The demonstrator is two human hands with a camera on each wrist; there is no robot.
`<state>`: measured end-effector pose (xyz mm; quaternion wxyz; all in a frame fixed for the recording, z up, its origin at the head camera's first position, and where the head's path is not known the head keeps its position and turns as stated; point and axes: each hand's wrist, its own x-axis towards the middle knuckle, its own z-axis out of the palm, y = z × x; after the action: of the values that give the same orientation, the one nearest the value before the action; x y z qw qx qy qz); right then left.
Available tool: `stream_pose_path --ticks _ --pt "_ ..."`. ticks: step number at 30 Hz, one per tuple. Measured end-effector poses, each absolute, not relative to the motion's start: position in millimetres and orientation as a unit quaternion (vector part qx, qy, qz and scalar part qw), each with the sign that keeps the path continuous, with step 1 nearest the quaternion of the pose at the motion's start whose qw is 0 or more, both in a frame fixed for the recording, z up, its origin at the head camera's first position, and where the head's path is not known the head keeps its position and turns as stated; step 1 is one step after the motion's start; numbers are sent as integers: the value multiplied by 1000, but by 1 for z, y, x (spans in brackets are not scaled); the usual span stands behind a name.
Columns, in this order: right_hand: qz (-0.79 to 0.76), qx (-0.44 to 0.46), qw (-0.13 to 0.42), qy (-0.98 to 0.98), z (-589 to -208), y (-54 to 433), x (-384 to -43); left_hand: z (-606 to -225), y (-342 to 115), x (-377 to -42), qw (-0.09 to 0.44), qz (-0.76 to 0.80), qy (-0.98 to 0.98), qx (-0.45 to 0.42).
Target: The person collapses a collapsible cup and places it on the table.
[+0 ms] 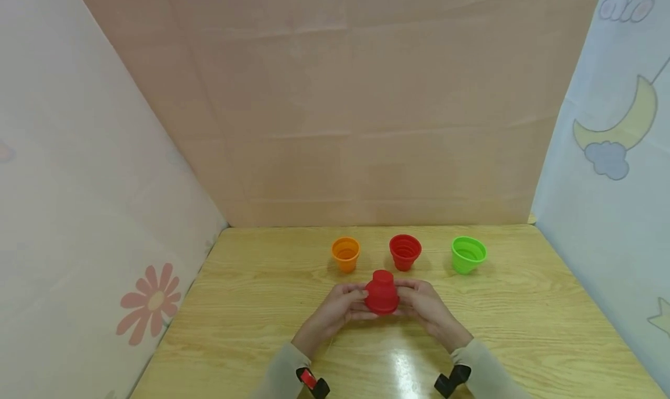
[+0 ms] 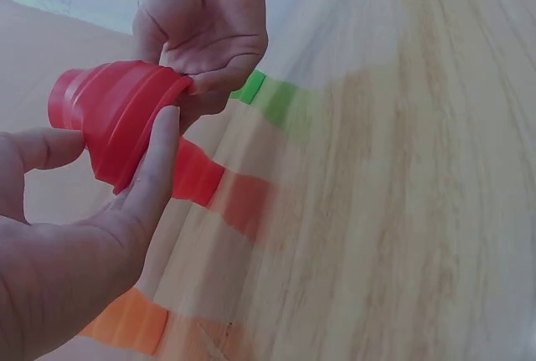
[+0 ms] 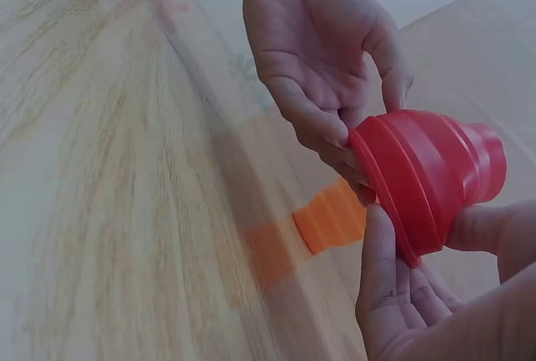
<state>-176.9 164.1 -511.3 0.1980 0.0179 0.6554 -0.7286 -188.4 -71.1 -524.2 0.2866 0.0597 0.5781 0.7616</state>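
Between my two hands a red collapsible cup is held upside down above the table, its narrow base up. Its ridged wall shows in the left wrist view and the right wrist view. My left hand pinches one side, thumb on the wall and fingers at the rim. On the opposite side my right hand grips it likewise. Beyond the hands, a second red cup stands upright, with an orange cup to its left and a green cup to its right.
The wooden table ends at a brown paper-like backdrop. A pale wall with a printed flower borders the left side, and one with a moon print borders the right. Dark straps circle both wrists.
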Motion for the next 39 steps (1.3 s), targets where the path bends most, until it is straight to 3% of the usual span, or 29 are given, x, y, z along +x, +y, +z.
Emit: stream_pose_path --ticks 5,15,32,39 --pt "-729 -5 223 647 -513 165 -174 -528 -69 -188 274 749 601 50" --pt "-767 -80 315 553 -518 173 -180 -528 -70 -192 197 685 702 -4" --pt "-768 -65 310 557 -518 169 -180 -526 -64 -192 185 683 706 18" --pt "-764 -52 301 568 -514 168 -181 -521 -69 -192 225 703 674 39"
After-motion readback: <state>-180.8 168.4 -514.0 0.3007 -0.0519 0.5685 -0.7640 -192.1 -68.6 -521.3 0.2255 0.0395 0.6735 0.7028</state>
